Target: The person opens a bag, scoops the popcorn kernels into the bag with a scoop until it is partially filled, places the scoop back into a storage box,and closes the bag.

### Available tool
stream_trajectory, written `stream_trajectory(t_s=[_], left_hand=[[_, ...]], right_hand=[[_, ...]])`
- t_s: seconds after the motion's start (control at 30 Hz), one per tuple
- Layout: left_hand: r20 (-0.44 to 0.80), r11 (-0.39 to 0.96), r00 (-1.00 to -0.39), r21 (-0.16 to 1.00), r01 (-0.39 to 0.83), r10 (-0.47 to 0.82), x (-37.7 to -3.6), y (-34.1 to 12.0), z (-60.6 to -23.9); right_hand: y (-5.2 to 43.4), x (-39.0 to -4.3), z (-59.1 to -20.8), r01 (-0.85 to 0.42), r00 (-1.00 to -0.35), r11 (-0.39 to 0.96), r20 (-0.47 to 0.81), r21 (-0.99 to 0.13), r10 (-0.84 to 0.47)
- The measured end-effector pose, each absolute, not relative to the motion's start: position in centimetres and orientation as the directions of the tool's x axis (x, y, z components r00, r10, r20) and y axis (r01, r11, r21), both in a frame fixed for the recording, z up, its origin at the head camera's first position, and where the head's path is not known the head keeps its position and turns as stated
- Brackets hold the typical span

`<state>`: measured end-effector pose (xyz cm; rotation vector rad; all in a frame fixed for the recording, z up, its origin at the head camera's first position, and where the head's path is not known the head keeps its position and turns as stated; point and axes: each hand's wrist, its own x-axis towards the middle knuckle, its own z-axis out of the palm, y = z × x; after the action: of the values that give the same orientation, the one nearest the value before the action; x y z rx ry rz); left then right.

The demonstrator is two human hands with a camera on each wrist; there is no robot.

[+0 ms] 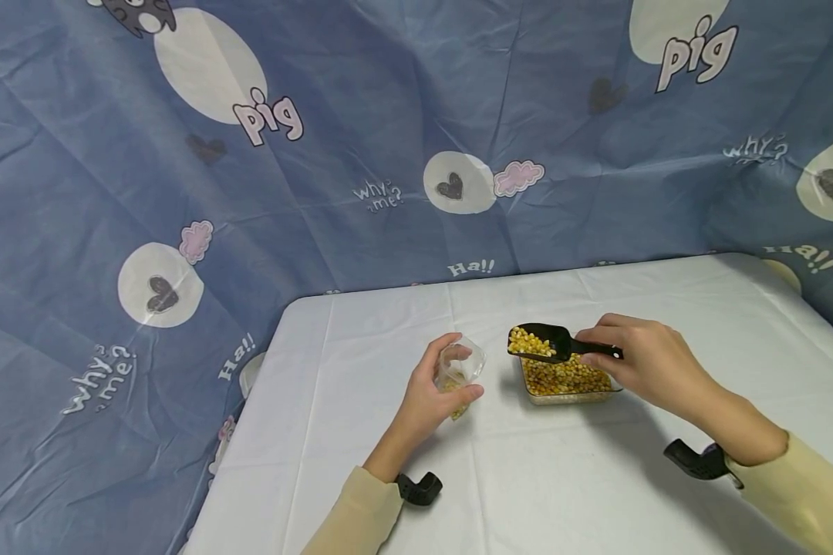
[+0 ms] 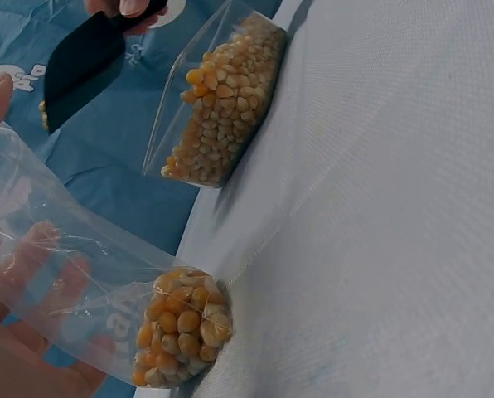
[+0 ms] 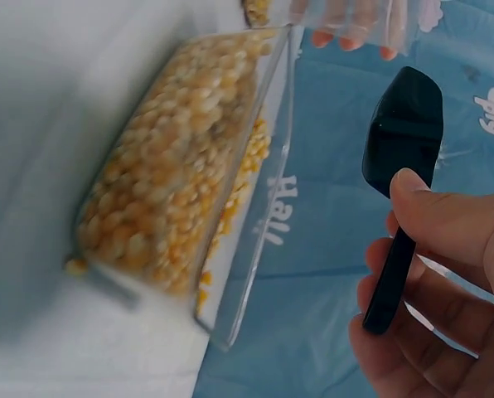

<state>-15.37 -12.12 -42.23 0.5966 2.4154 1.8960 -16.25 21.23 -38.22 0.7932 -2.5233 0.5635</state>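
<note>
We hold the black scoop (image 1: 541, 341), heaped with yellow corn kernels, by its handle in the right hand (image 1: 649, 362), just above the clear rigid container (image 1: 565, 383) of kernels. The left hand (image 1: 433, 393) grips a thin, crinkly plastic bag (image 1: 458, 371) (a few kernels at its bottom) just left of the scoop. Keeping the scoop level and the bag mouth wide should limit spillage onto the white tablecloth (image 1: 562, 478).
</note>
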Motion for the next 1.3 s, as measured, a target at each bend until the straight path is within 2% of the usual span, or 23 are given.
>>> stream_trajectory(t_s=[0.47, 0.8, 1.3], left_hand=[[0.209, 0.188, -0.917, 0.94, 0.284, 0.34, -15.7, -12.2, -42.3], [0.218, 0.202, -0.915, 0.933, 0.297, 0.338, -17.0, -12.8, -45.2], [0.193, 0.243, -0.926, 0.929, 0.28, 0.325, -16.6, -12.6, -45.0]], right_hand=[[18.8, -16.4, -37.1, -0.638, -0.732, 0.716, 0.513, -0.285, -0.448], [17.0, -16.4, -36.8, -0.656, -0.729, 0.691, 0.49, -0.303, -0.477], [15.3, -16.6, -37.3, -0.683, -0.712, 0.667, 0.471, -0.296, -0.52]])
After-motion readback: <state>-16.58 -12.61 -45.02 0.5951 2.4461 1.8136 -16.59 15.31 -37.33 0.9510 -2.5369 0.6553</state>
